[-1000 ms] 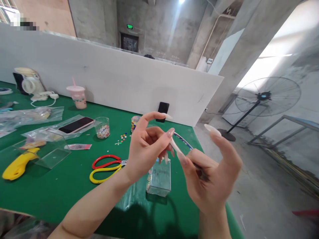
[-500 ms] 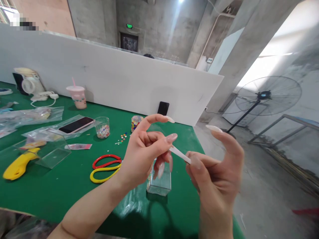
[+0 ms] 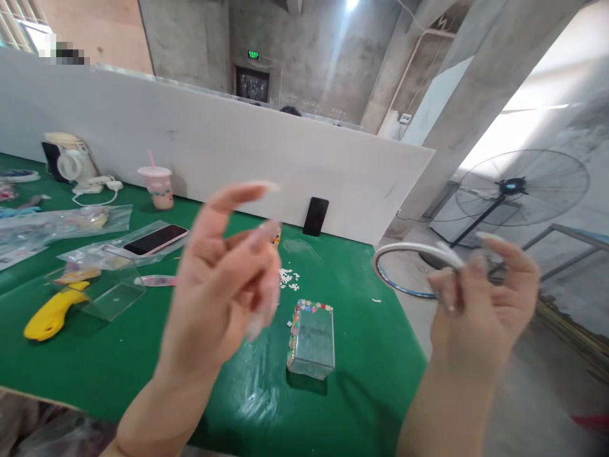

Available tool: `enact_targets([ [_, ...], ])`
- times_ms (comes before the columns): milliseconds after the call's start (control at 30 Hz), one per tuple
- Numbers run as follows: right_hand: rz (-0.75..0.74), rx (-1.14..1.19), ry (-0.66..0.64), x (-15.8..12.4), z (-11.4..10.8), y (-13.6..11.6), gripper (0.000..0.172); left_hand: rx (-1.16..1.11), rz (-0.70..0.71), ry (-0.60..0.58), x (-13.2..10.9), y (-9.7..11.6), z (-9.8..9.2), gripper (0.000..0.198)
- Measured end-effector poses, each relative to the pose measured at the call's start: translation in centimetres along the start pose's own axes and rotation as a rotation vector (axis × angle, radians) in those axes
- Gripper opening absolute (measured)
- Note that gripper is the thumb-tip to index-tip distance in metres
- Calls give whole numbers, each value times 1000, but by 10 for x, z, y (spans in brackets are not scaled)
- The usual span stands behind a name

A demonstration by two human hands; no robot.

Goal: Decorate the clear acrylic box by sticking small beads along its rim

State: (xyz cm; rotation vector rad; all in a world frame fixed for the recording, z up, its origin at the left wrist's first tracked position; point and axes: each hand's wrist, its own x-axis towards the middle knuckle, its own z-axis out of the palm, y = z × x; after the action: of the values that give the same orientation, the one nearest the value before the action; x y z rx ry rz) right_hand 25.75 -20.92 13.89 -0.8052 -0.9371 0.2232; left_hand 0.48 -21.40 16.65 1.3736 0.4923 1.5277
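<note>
Right hand (image 3: 480, 298) raised beyond the right edge of the green counter (image 3: 143, 355); its fingers (image 3: 450, 289) pinch a thin white-and-blue hoop headband (image 3: 404, 251), held level in the air. Left hand (image 3: 223, 285), blurred, hovers left of the small clear plastic box (image 3: 311, 339) on the counter; fingers loosely curled, holding nothing discernible. Yellow utility knife (image 3: 52, 314) lies far left of the box.

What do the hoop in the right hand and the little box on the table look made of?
Hoop: thin rigid band, white outside, blue edge, likely plastic or coated metal; blur leaves it open. Box: clear hard plastic, glossy, table visible through it, coloured bits along its edges.
</note>
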Motion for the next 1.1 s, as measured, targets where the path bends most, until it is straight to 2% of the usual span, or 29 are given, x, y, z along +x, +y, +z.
enact_targets([
  [67, 13, -261, -175, -2, 1, 9, 29, -56, -24, -12, 7, -8, 5, 20],
  [167, 163, -676, -643, 1, 3, 34, 33, -69, -119, -105, 11, -12, 11, 25],
  [200, 203, -744, -748, 2, 3, 45, 31, -62, -135, -107, 11, -11, 12, 29],
  [333, 314, -865, -981, -2, 2, 94, 20, -38, -68, -64, 8, -5, 8, 25],
  [467, 371, -922, -1128, -24, -5, 121, 25, -20, 11, -198, 6, -12, 8, 18],
  [600, 325, -984, -1115, -26, -2, 108, 21, 110, 14, -223, 3, -19, 13, 15],
  [733, 248, -959, -1032, -14, 14, 60, 24, 214, 39, -273, 0, -22, 14, 20],
  [800, 191, -841, -993, -19, 21, 30, 31, 261, 49, -277, -2, -24, 13, 25],
  [900, -9, -322, -761, -40, 27, -7, 31, 287, 70, -250, -7, -28, 15, 29],
  [933, -66, -235, -749, -48, 28, -15, 34, 280, 86, -240, -9, -29, 16, 30],
  [1000, -175, -166, -734, -61, 29, -24, 45, 233, 98, -230, -11, -29, 20, 34],
  [1100, -291, -125, -637, -71, 30, -25, 45, 46, 15, -260, -11, -30, 28, 33],
])
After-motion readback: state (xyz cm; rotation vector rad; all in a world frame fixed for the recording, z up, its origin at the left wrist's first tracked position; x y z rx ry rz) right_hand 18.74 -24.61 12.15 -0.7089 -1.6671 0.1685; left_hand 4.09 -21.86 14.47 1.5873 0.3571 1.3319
